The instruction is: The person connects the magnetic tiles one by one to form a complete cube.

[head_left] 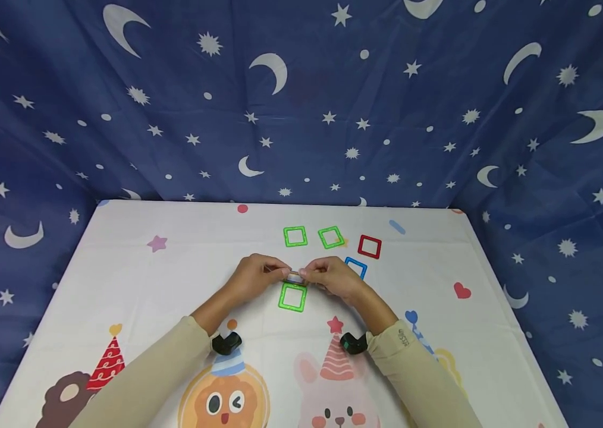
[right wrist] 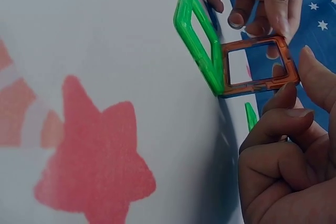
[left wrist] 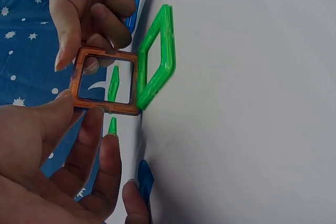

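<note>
An orange square magnetic tile with a see-through middle stands upright, its lower edge along the far edge of a green square tile that lies flat on the table. My left hand pinches the orange tile's left side between thumb and fingers. On the opposite side, my right hand pinches it near the upper corner. In the left wrist view a blue tile shows close to my left fingers, hidden in the head view. Another blue tile lies partly covered behind my right hand.
Beyond my hands lie two more green square tiles, one at the left and one at the right, plus a red square tile. The white tablecloth has printed cartoon animals. A blue starry curtain borders the table's far side.
</note>
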### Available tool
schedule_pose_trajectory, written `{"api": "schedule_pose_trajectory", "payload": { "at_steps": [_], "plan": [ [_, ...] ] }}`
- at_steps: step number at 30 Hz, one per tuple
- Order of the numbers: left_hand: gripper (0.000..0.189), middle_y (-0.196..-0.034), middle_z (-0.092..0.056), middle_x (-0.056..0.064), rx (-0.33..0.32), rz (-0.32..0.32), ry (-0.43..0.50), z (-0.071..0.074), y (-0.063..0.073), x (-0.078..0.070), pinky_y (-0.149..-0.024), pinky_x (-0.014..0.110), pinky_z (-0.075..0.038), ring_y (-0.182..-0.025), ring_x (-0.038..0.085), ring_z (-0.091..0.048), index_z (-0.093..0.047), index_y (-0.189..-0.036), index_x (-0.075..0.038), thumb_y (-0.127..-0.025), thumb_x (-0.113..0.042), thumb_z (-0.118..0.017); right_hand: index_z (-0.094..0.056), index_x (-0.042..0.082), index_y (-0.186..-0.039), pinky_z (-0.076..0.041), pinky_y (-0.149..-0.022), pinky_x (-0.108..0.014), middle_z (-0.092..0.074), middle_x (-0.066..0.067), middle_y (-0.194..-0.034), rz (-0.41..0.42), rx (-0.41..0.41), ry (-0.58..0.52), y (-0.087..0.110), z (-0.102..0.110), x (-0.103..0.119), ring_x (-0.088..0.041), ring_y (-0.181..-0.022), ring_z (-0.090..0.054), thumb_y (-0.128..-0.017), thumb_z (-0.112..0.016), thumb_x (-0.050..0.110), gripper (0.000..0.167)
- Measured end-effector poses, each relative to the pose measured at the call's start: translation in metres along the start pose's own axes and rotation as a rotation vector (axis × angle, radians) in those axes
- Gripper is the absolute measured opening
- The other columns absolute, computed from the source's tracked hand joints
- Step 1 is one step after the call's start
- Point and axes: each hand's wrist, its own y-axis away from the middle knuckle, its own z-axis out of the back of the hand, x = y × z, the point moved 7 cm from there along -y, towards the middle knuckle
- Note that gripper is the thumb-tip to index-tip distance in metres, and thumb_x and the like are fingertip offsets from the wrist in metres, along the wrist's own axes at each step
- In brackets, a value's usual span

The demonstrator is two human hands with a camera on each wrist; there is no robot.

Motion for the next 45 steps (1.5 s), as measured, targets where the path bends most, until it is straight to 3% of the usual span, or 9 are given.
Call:
{"api": "schedule_pose_trajectory", "payload": {
  "at_steps": [7,13,22,24,34,40,45],
  "plan": [
    [0.014,-0.096,-0.077,-0.007,0.014,0.023,0.024,-0.001,0.002,0.004,-0.082,0.031,-0.049,-0.088,0.011,-0.063,-0.082,-0.102,-0.022,-0.094,-0.031,-0.075,-0.077,0.013,-0.102,-0.032,-0.053,-0.025,-0.05,0.001,-0.068,-0.028,-0.03,-0.019,0.009,0.009,-0.004,-0.015,-0.059,-0.039,-0.092,-0.077,0.037,0.026],
    [0.014,-0.097,-0.077,-0.007,0.002,0.03,0.026,-0.001,0.004,0.006,-0.08,0.03,-0.049,-0.088,0.011,-0.062,-0.082,-0.102,-0.024,-0.093,-0.032,-0.076,-0.076,0.006,-0.107,-0.032,-0.053,-0.025,-0.051,-0.001,-0.073,-0.029,-0.087,-0.022,0.019,0.03,-0.004,-0.016,-0.064,-0.043,-0.094,-0.075,0.031,0.028],
    [0.015,-0.095,-0.077,-0.007,-0.029,0.04,0.036,0.0,0.008,0.012,-0.077,0.029,-0.049,-0.088,0.014,-0.061,-0.082,-0.103,-0.024,-0.092,-0.033,-0.077,-0.076,0.012,-0.105,-0.044,-0.07,-0.031,-0.062,-0.004,-0.093,-0.06,-0.354,0.223,0.032,0.088,-0.017,-0.021,-0.09,-0.052,-0.092,-0.075,0.047,0.037],
    [0.015,-0.094,-0.077,-0.008,-0.031,0.039,0.035,-0.001,0.008,0.013,-0.077,0.029,-0.05,-0.087,0.014,-0.062,-0.082,-0.102,-0.024,-0.091,-0.034,-0.078,-0.076,0.01,-0.107,-0.044,-0.073,-0.032,-0.062,-0.006,-0.097,-0.082,-0.385,0.232,0.033,0.098,-0.024,-0.023,-0.094,-0.052,-0.092,-0.075,0.046,0.039],
    [0.008,-0.088,-0.076,-0.009,-0.004,0.018,0.04,-0.005,0.01,0.01,-0.078,0.03,-0.05,-0.083,0.012,-0.063,-0.083,-0.094,-0.026,-0.089,-0.031,-0.08,-0.074,0.007,-0.112,-0.045,-0.067,-0.028,-0.061,-0.007,-0.094,-0.208,-0.457,0.168,0.036,0.126,-0.059,-0.021,-0.081,-0.054,-0.09,-0.078,0.041,0.04],
    [0.008,-0.087,-0.075,-0.011,0.039,0.022,0.05,-0.011,0.011,0.008,-0.076,0.029,-0.049,-0.082,0.012,-0.063,-0.082,-0.093,-0.028,-0.089,-0.034,-0.081,-0.075,0.007,-0.106,-0.044,-0.062,-0.029,-0.059,-0.004,-0.083,-0.164,-0.461,0.181,0.033,0.129,-0.061,-0.02,-0.073,-0.053,-0.088,-0.082,0.034,0.033],
    [0.008,-0.087,-0.075,-0.011,0.052,0.013,0.049,-0.011,0.009,0.007,-0.074,0.029,-0.048,-0.082,0.013,-0.061,-0.082,-0.093,-0.028,-0.089,-0.035,-0.08,-0.075,0.008,-0.1,-0.042,-0.064,-0.03,-0.058,-0.004,-0.079,-0.118,-0.489,0.279,0.031,0.128,-0.056,-0.022,-0.079,-0.053,-0.085,-0.084,0.031,0.029]
  ]
}}
